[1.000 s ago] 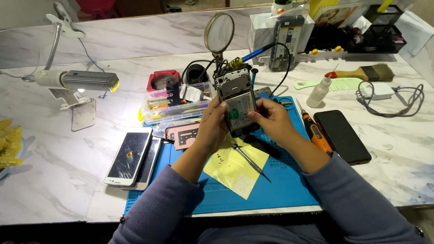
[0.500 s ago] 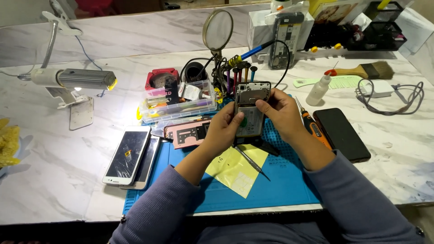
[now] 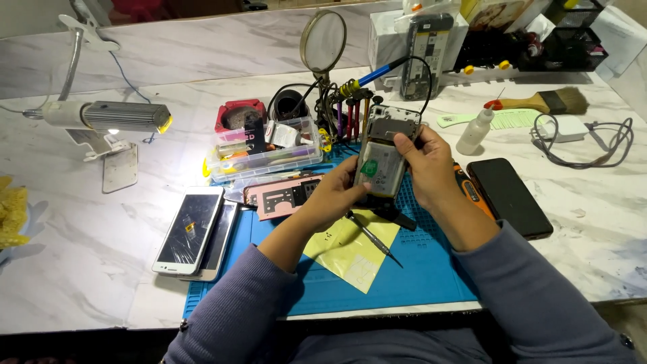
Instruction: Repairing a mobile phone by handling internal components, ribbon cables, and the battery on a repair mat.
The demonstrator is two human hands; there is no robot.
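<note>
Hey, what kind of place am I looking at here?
Most likely a phone repair bench. Both hands hold an opened phone with its insides showing, above a blue work mat; a magnifying glass on a stand and a cracked white phone sit nearby.

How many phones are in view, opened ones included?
5 at least: opened phone held between left hand and right hand; white phone stacked on second phone at left; black phone at right; opened phone upright at the back. More may be hidden.

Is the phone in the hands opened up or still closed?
Opened: the phone shows its battery and inner parts, back cover off, held between left hand and right hand.
</note>
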